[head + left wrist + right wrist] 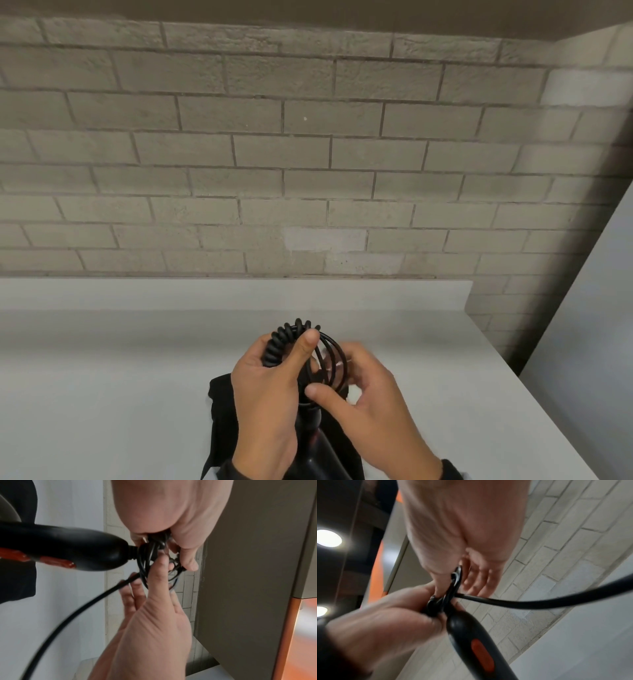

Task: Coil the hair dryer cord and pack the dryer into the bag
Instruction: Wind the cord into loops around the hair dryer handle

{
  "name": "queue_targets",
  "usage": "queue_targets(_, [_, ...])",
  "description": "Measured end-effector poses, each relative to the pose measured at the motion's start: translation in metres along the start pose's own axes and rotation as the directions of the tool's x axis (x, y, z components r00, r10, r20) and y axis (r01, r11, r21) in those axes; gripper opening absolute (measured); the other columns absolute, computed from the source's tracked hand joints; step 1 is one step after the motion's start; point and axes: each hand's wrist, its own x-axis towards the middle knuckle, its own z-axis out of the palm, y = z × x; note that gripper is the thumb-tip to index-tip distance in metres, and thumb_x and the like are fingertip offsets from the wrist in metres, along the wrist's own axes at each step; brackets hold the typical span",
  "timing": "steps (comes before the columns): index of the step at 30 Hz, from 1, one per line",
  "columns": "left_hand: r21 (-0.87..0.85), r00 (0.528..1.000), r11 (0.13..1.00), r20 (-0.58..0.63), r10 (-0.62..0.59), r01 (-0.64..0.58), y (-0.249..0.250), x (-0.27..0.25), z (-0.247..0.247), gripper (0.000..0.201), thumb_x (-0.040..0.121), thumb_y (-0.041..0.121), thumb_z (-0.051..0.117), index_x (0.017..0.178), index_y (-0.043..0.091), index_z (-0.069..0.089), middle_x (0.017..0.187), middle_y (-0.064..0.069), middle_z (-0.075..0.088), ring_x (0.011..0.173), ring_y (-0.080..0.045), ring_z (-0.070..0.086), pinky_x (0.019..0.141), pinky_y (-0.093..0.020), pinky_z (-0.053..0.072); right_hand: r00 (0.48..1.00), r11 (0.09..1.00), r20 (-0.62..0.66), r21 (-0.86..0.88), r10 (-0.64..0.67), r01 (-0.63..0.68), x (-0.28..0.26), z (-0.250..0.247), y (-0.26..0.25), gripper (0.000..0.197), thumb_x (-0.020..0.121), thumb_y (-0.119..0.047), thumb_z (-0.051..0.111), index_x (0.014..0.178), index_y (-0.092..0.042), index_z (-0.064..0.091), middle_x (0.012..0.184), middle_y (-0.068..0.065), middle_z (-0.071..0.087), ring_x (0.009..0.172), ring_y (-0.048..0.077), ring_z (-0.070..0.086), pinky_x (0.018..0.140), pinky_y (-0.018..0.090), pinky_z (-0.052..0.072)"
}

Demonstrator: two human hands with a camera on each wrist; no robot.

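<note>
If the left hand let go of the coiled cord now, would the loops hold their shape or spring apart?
Probably spring apart. The cord sits in loose round loops held only by the left hand, with no tie visible. A free length arcs stiffly away in the right wrist view, suggesting springy rubber. The right hand pinches the loops near the dryer handle, so some might stay.

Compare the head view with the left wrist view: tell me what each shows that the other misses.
Only the head view shows the spiral section of cord in the left hand and the black bag on the white counter. Only the left wrist view shows the orange-red switches on the dryer handle and a loose cord length trailing away. Both show the right hand at the wound loops.
</note>
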Motion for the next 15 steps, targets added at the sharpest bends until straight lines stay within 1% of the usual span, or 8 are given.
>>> queue_targets(1, [0.006, 0.999, 1.000, -0.035, 0.011, -0.011, 0.000, 0.000, 0.001, 0.031, 0.060, 0.031, 0.087, 0.078, 0.009, 0.074, 0.067, -0.013, 0.069, 0.062, -0.026, 0.065, 0.073, -0.048, 0.057, 0.993, 0.998, -0.117, -0.066, -0.032, 0.024, -0.003, 0.004, 0.002, 0.043, 0.070, -0.037, 0.081, 0.101, -0.044, 0.052, 0.101, -0.019, 0.060, 0.093, 0.006, 0.060, 0.084, 0.019, 0.049])
queue_targets(3, [0.007, 0.995, 1.000, -0.099, 0.026, -0.026, 0.001, -0.001, 0.003, 0.030, 0.061, 0.030, 0.088, 0.075, 0.009, 0.072, 0.063, -0.014, 0.067, 0.058, -0.025, 0.062, 0.069, -0.047, 0.057, 0.933, 0.952, -0.272, -0.255, -0.238, 0.169, -0.008, 0.012, 0.002, 0.043, 0.069, -0.038, 0.080, 0.097, -0.042, 0.047, 0.098, -0.024, 0.051, 0.091, 0.002, 0.054, 0.078, 0.010, 0.042])
queue_targets(5, [0.019, 0.988, 0.999, -0.146, 0.053, -0.050, -0.002, -0.001, 0.004, 0.028, 0.060, 0.029, 0.089, 0.071, 0.011, 0.070, 0.062, -0.014, 0.066, 0.056, -0.026, 0.062, 0.066, -0.045, 0.057, 0.854, 0.855, -0.269, -0.412, -0.445, 0.315, -0.013, 0.024, 0.005, 0.026, 0.078, -0.032, 0.072, 0.095, -0.031, 0.053, 0.093, -0.022, 0.050, 0.082, 0.002, 0.053, 0.071, 0.012, 0.042])
queue_targets(6, [0.035, 0.984, 0.997, -0.162, 0.068, -0.063, -0.003, -0.002, 0.005, 0.029, 0.058, 0.030, 0.090, 0.070, 0.013, 0.069, 0.062, -0.014, 0.066, 0.056, -0.026, 0.063, 0.065, -0.044, 0.057, 0.827, 0.825, -0.273, -0.451, -0.492, 0.341, -0.015, 0.031, 0.006, 0.018, 0.082, -0.028, 0.069, 0.094, -0.027, 0.056, 0.092, -0.020, 0.050, 0.080, 0.003, 0.054, 0.068, 0.015, 0.045])
queue_targets(8, [0.067, 0.976, 0.994, -0.193, 0.102, -0.091, -0.007, -0.002, 0.005, 0.034, 0.054, 0.035, 0.090, 0.071, 0.015, 0.070, 0.064, -0.010, 0.069, 0.058, -0.026, 0.064, 0.066, -0.043, 0.057, 0.815, 0.825, -0.310, -0.468, -0.490, 0.317, -0.017, 0.041, 0.005, 0.013, 0.087, -0.025, 0.063, 0.099, -0.025, 0.059, 0.092, -0.020, 0.052, 0.077, 0.003, 0.057, 0.064, 0.016, 0.048])
queue_targets(11, [0.104, 0.961, 0.986, -0.231, 0.151, -0.130, -0.009, -0.003, 0.005, 0.040, 0.050, 0.041, 0.089, 0.076, 0.016, 0.071, 0.068, -0.008, 0.072, 0.062, -0.026, 0.067, 0.068, -0.042, 0.058, 0.841, 0.866, -0.348, -0.435, -0.413, 0.245, -0.017, 0.047, -0.003, 0.020, 0.087, -0.029, 0.056, 0.107, -0.032, 0.056, 0.093, -0.021, 0.053, 0.078, 0.001, 0.061, 0.064, 0.011, 0.047])
queue_targets(13, [0.132, 0.956, 0.978, -0.224, 0.187, -0.161, -0.007, -0.006, 0.006, 0.041, 0.051, 0.041, 0.088, 0.079, 0.016, 0.071, 0.067, -0.003, 0.072, 0.062, -0.021, 0.068, 0.066, -0.038, 0.057, 0.882, 0.889, -0.331, -0.422, -0.337, 0.181, -0.016, 0.047, -0.008, 0.024, 0.085, -0.030, 0.053, 0.107, -0.038, 0.052, 0.093, -0.025, 0.051, 0.078, 0.000, 0.060, 0.064, 0.008, 0.044])
queue_targets(15, [0.153, 0.956, 0.971, -0.201, 0.214, -0.185, -0.005, -0.008, 0.006, 0.041, 0.051, 0.040, 0.086, 0.080, 0.016, 0.070, 0.063, 0.001, 0.071, 0.055, -0.010, 0.065, 0.060, -0.030, 0.054, 0.935, 0.924, -0.294, -0.374, -0.198, 0.078, -0.016, 0.044, -0.011, 0.023, 0.086, -0.029, 0.052, 0.101, -0.044, 0.046, 0.094, -0.031, 0.050, 0.082, 0.001, 0.057, 0.068, 0.004, 0.041])
